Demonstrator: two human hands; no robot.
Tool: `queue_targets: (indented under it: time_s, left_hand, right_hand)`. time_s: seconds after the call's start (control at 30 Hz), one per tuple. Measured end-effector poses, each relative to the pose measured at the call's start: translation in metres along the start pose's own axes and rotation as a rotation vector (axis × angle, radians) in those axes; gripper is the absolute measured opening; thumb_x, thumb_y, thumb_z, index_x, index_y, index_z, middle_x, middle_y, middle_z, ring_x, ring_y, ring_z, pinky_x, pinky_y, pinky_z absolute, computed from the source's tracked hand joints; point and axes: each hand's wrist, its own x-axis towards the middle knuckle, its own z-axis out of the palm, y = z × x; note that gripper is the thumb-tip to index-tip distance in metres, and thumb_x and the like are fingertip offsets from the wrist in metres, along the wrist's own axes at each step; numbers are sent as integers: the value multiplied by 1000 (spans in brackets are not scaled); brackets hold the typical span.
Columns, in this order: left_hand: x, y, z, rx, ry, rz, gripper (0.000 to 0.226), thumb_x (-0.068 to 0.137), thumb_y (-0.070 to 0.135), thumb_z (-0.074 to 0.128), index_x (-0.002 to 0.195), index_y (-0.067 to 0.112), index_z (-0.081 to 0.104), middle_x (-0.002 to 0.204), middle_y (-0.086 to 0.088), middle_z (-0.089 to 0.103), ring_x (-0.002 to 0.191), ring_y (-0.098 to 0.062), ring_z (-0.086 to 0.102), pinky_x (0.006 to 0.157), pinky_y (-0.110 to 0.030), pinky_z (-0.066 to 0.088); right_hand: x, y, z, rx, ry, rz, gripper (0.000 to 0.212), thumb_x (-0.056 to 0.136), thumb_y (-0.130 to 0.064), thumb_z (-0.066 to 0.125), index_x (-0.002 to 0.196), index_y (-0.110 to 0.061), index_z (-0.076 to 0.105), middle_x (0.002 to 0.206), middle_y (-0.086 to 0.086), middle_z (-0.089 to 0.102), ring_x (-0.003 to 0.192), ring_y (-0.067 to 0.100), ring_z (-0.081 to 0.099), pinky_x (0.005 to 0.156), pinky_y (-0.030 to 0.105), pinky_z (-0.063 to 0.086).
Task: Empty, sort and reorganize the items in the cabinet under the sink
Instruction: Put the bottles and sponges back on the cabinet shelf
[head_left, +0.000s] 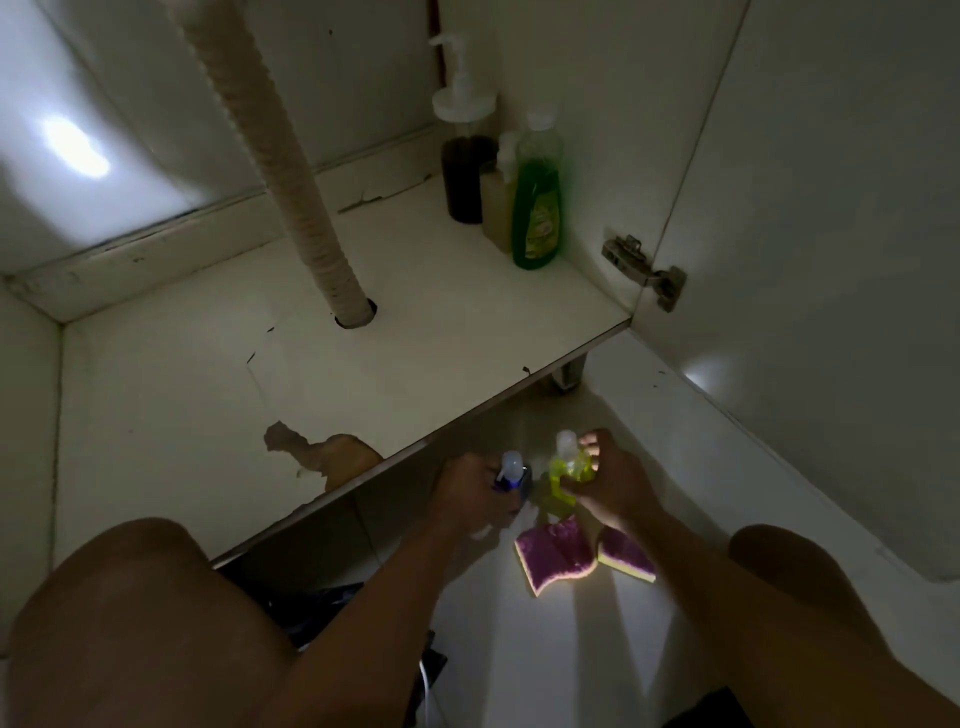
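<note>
My left hand (470, 493) grips a blue spray bottle (511, 473) on the floor just in front of the cabinet. Beside it, my right hand (610, 483) grips a yellow-green spray bottle (569, 467). Two purple-and-yellow sponges (558, 553) lie on the floor just below my hands. Inside the cabinet, at the back right corner, stand three bottles in a row: a dark pump bottle (465, 171), a beige bottle (498, 202) and a green dish-soap bottle (537, 208).
A corrugated drain hose (291, 171) runs down through a hole in the cabinet floor (208, 374), whose front edge is chipped. The open cabinet door (831, 208) with its hinge (644, 270) stands at right. My knees frame the bottom; a dark bag (311, 603) lies by the left one.
</note>
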Motion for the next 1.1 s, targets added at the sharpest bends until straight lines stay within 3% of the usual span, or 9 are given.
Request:
queue_targets:
  time_s: [0.1, 0.2, 0.27, 0.57, 0.67, 0.8, 0.87, 0.97, 1.1]
  left_hand:
    - [-4, 29, -23, -3, -17, 180, 14, 73, 24, 78, 74, 21, 64, 68, 4, 67, 64, -5, 66, 65, -30, 59]
    - [-5, 74, -56, 53, 137, 385, 21, 71, 34, 77, 64, 24, 60, 56, 10, 60, 53, 3, 56, 57, -15, 44]
    - [2, 101, -77, 117, 258, 473, 28, 70, 44, 76, 65, 22, 60, 60, 8, 62, 58, 0, 58, 57, -19, 44]
    - [58, 143, -144, 181, 483, 545, 30, 65, 57, 63, 59, 30, 50, 58, 15, 49, 54, -1, 48, 57, -19, 34]
    - [82, 139, -147, 218, 479, 438, 27, 72, 42, 76, 70, 22, 59, 70, 6, 60, 67, -9, 56, 63, -21, 38]
    - [105, 132, -147, 182, 447, 315, 22, 75, 36, 76, 81, 22, 61, 78, 6, 60, 73, -10, 57, 61, -17, 37]
    - [116, 131, -144, 179, 422, 304, 21, 77, 34, 74, 81, 19, 60, 78, 6, 62, 74, -12, 59, 58, -16, 38]
    - [131, 134, -141, 114, 404, 338, 24, 79, 32, 72, 88, 9, 68, 86, -5, 70, 82, -20, 67, 72, -31, 52]
    - [146, 131, -135, -41, 402, 408, 41, 83, 33, 74, 117, 12, 65, 106, -4, 72, 94, -17, 69, 86, -34, 56]
  right_hand:
    - [-6, -15, -38, 24, 115, -105, 58, 78, -39, 81, 125, -21, 52, 102, -1, 71, 82, 11, 66, 70, 25, 56]
    - [-5, -41, -73, 45, 280, -166, 51, 81, -34, 79, 124, -22, 54, 101, -2, 67, 88, 15, 63, 76, 32, 54]
    - [2, -57, -90, 94, 352, -189, 52, 79, -33, 78, 125, -25, 55, 103, -5, 65, 94, 15, 62, 79, 32, 52]
    - [43, -118, -123, 335, 363, -228, 64, 85, -38, 73, 141, -26, 46, 135, 0, 58, 116, 21, 59, 98, 42, 51]
    - [58, -127, -124, 285, 304, -246, 48, 92, -26, 69, 134, -9, 53, 126, 7, 59, 112, 20, 57, 94, 27, 46]
    - [78, -130, -116, 318, 277, -207, 47, 93, -26, 69, 135, -13, 54, 126, 1, 58, 109, 9, 53, 80, 10, 34]
    - [85, -131, -115, 405, 274, -188, 47, 92, -26, 70, 135, -16, 53, 121, -2, 58, 101, 8, 53, 81, 17, 42]
    - [92, -124, -105, 458, 302, -127, 55, 87, -33, 75, 136, -24, 51, 115, -9, 58, 102, 10, 58, 87, 28, 50]
    - [97, -113, -90, 375, 317, -17, 31, 85, -41, 75, 108, -30, 56, 106, -6, 62, 100, 16, 62, 82, 28, 49]
